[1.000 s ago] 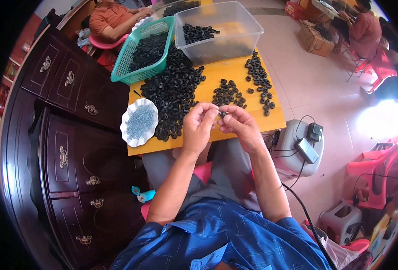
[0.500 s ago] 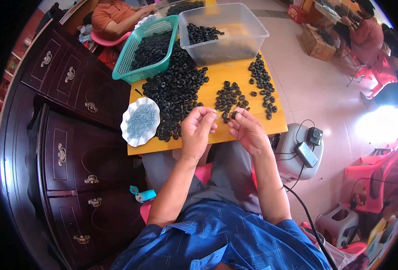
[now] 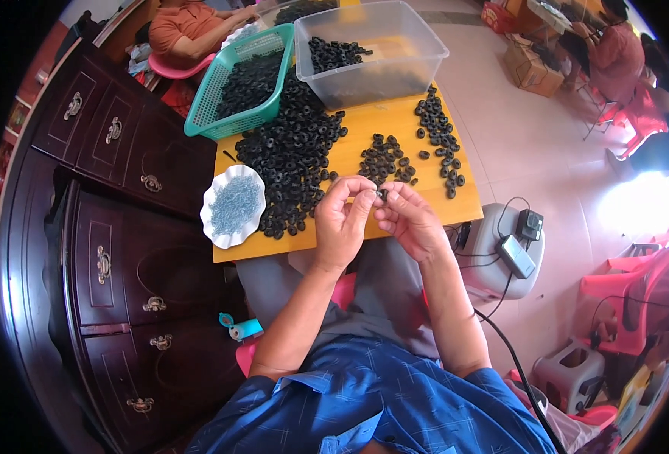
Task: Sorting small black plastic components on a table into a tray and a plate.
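Observation:
Above the near edge of the yellow table, my left hand and my right hand meet at the fingertips. My right thumb and fingers pinch a small black ring-shaped piece. Against it press the closed left thumb and forefinger; whatever lies between them is too small to make out. A scalloped white dish to the left holds many tiny pale bluish pieces. Beyond my hands lies a small group of loose black ring pieces, with a larger heap to their left.
A green basket and a clear plastic bin, both with black pieces inside, stand at the table's far side. More black rings lie along its right edge. Dark wooden drawers flank the left; a grey stool carries cabled devices.
My hands have come together: the left has moved right and the black ring piece in my right fingers now meets the left fingertips. Earlier a small pale piece showed at the left fingertips.

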{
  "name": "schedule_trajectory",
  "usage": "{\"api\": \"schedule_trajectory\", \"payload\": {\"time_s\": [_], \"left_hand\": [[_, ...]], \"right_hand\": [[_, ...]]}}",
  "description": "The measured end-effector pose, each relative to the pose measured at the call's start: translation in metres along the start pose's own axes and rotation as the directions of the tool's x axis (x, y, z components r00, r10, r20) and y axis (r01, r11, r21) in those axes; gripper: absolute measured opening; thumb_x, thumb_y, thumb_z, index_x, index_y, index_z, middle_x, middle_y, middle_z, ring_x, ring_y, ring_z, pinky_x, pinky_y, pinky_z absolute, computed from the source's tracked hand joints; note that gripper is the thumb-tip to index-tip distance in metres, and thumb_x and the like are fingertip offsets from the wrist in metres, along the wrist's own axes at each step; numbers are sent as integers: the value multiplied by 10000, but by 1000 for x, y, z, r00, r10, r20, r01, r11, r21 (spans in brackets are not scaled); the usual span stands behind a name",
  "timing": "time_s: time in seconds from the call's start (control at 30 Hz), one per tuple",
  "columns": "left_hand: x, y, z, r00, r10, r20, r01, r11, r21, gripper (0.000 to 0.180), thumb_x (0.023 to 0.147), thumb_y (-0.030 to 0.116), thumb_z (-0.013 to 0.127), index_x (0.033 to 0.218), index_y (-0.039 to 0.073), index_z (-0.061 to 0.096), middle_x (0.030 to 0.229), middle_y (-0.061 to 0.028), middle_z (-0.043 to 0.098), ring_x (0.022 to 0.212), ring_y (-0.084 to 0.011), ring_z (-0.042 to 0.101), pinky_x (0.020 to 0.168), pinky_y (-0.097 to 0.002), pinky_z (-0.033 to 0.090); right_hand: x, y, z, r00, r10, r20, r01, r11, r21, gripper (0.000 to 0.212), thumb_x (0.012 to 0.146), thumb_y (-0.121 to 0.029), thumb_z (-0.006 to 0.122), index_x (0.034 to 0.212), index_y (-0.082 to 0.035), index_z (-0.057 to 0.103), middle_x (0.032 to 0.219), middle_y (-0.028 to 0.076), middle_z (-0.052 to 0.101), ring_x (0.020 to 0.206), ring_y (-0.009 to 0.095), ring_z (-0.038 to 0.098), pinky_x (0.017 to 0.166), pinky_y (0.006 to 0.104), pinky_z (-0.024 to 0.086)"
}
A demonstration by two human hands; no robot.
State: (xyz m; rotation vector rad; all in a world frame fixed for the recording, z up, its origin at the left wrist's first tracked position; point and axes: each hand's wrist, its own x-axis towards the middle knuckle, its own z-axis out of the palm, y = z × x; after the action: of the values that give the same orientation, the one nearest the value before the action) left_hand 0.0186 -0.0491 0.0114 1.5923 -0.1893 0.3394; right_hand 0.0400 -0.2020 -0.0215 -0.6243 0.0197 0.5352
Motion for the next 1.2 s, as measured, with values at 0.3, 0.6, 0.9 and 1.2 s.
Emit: {"api": "schedule_trajectory", "payload": {"time_s": [0.3,0.6,0.9,1.2], "left_hand": [[1,-7,0,999,-25,26,24,999,35,114,988,114,610,1030,12,634,1028,-39,629,823,-88,622,745,-237,518],[14,4,-7,952,-301,65,307,925,-223,188,969,131,608,1128,31,621,986,-27,665,822,-81,625,699,-227,512],[39,-45,-31,996,-51,79,-26,656,755,204,806,133,729,990,49,703,926,-116,671,830,-310,658,739,-385,534],[45,-62,-22,978,74,195,-206,488,848,117,777,173,738,859,90,732,856,-85,664,865,-297,626,776,-422,506]], "right_hand": [[0,0,4,1000,-28,10,29,994,-108,178,995,-179,596,1131,-67,571,961,33,682,822,116,695,698,242,578],[-2,-4,8,998,-55,-11,54,996,-77,166,992,-184,603,1125,-92,568,966,43,685,803,108,680,719,247,561],[0,-8,-2,987,-121,-109,123,992,20,166,1003,-191,580,1141,-100,562,942,24,680,762,86,648,717,238,540],[-1,-10,0,988,-115,-105,114,993,-11,177,1008,-190,570,1158,-95,560,929,22,676,760,81,646,713,234,541]]}}
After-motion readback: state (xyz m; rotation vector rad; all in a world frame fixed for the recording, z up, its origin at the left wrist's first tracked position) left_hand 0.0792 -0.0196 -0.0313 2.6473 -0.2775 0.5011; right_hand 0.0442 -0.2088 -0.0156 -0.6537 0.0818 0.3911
